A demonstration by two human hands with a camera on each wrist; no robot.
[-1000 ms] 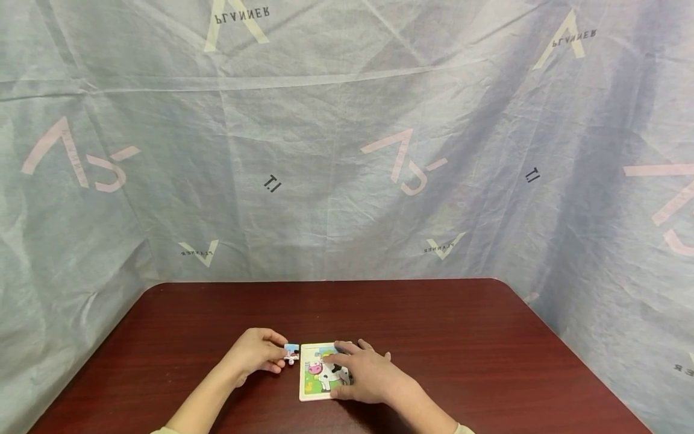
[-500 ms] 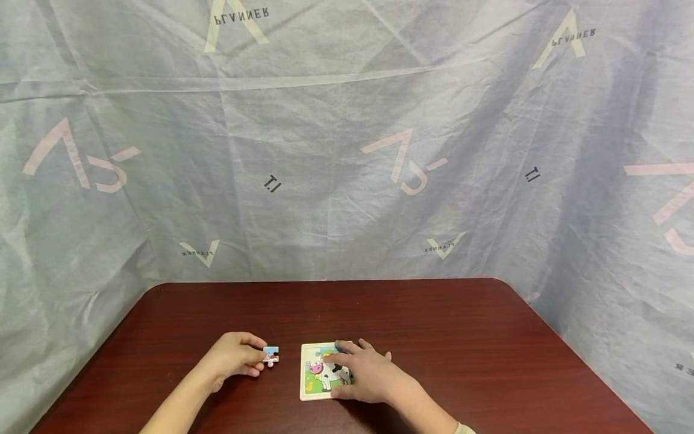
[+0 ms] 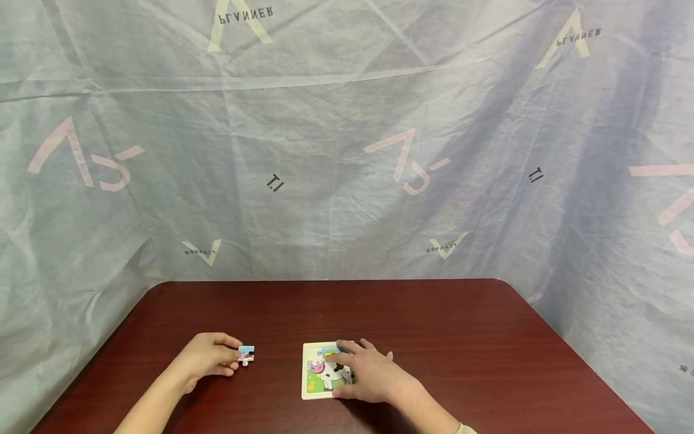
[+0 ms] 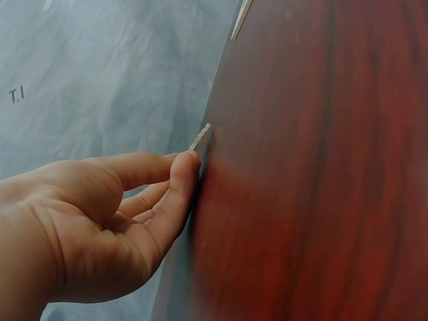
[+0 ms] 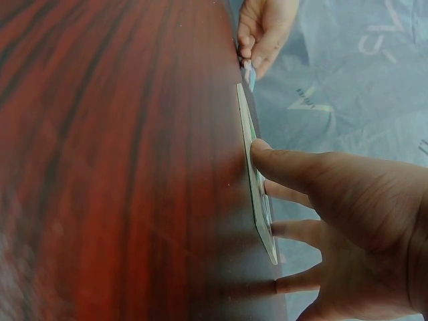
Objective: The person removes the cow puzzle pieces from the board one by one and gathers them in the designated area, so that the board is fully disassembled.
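My left hand (image 3: 208,358) pinches a jigsaw piece (image 3: 246,354) between thumb and fingers, a short way left of the puzzle board. The piece is blue on top with white and dark parts below; edge-on in the left wrist view it is a thin chip (image 4: 201,136). A framed cow puzzle (image 3: 320,380) lies flat on the table, with a bare pale patch at its upper left. Spread over its right side, my right hand (image 3: 371,374) rests thumb and fingertips on the board and hides part of the picture. The right wrist view shows the thumb (image 5: 262,152) touching the board's face.
The dark red wooden table (image 3: 444,337) has rounded far corners. Grey printed cloth (image 3: 325,150) hangs behind it and along both sides. The board's edge (image 4: 241,19) shows at the top of the left wrist view.
My left hand has moved left with the jigsaw piece, from beside the board's left edge to well away from it. My right hand and the board have stayed in place.
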